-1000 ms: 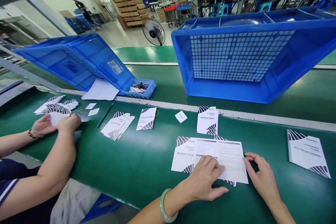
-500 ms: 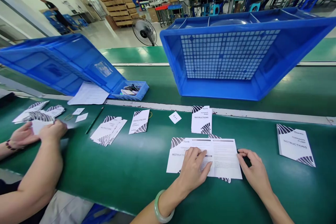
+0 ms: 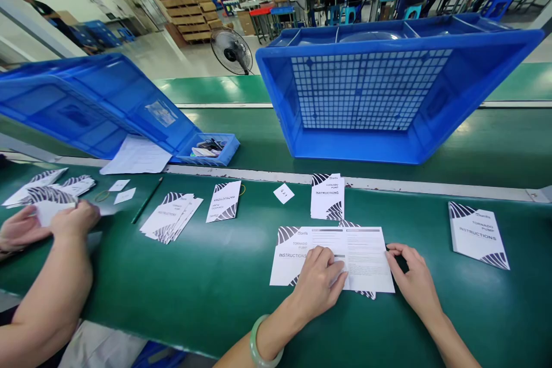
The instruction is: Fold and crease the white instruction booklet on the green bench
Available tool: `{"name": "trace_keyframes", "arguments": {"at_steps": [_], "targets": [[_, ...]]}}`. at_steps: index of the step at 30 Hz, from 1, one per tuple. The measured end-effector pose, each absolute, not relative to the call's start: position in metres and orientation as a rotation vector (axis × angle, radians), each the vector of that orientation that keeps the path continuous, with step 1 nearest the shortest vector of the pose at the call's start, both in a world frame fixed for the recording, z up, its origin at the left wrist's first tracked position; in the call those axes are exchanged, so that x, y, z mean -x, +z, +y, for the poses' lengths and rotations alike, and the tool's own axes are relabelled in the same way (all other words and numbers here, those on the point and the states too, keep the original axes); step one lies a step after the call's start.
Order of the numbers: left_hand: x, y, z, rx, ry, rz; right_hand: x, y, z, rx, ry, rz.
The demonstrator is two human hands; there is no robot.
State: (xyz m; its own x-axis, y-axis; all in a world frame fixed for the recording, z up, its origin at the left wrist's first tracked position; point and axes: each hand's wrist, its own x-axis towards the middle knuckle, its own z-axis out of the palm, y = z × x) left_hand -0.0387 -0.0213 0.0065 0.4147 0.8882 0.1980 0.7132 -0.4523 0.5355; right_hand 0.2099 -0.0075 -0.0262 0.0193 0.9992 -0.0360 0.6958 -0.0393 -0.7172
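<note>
An unfolded instruction leaflet (image 3: pixel 364 259) lies in front of me, its printed inner pages and part of its cover showing. My left hand (image 3: pixel 319 279) rests on its middle with curled fingers, the thumb close to the index finger. At the leaflet's right edge, the thumb and index finger of my right hand (image 3: pixel 411 279) close on the paper. Under the open leaflet, patterned corners of other leaflets stick out. Just beyond it lies a folded instruction leaflet (image 3: pixel 328 198), and a stack of folded leaflets (image 3: pixel 478 236) is at the right.
A large blue crate (image 3: pixel 353 144) leans at the back; another blue crate (image 3: pixel 86 98) tilts at left beside a small blue tray (image 3: pixel 230 149). A co-worker's hand (image 3: pixel 75 218) handles papers at left. Fanned leaflets (image 3: pixel 170 215), a green pencil (image 3: pixel 146 201) and a small card (image 3: pixel 283 193) lie on the green table.
The view has shifted slightly, moving things a little to the left. My left fingers have curled more, with thumb and index finger closer. My right hand stays at the leaflet's edge.
</note>
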Motion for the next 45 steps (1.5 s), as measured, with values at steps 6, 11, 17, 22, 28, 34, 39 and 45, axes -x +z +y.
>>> {"name": "trace_keyframes", "arguments": {"at_steps": [6, 11, 17, 22, 28, 34, 39, 45], "targets": [[0.04, 0.008, -0.022, -2.311, 0.728, 1.324, -0.21, -0.024, -0.008, 1.787, 0.779, -1.72], [0.04, 0.008, -0.024, -2.361, 0.559, 1.278, -0.208, -0.022, -0.007, 1.769, 0.78, -1.72], [0.039, 0.007, -0.023, -2.352, 0.516, 1.252, -0.207, -0.02, -0.008, 1.771, 0.796, -1.724], [0.041, 0.009, -0.022, -2.35, 0.736, 1.266, -0.207, -0.018, -0.007, 1.78, 0.807, -1.714], [0.043, 0.007, -0.02, -2.348, 0.559, 1.332, -0.209, -0.021, -0.008, 1.772, 0.794, -1.723], [0.042, 0.007, -0.021, -2.332, 0.59, 1.318, -0.208, -0.022, -0.007, 1.764, 0.787, -1.735], [0.042, 0.011, -0.021, -2.35, 0.681, 1.311, -0.206, -0.016, -0.007, 1.766, 0.776, -1.728], [0.041, 0.009, -0.021, -2.347, 0.519, 1.309, -0.208, -0.019, -0.008, 1.772, 0.776, -1.739]]}}
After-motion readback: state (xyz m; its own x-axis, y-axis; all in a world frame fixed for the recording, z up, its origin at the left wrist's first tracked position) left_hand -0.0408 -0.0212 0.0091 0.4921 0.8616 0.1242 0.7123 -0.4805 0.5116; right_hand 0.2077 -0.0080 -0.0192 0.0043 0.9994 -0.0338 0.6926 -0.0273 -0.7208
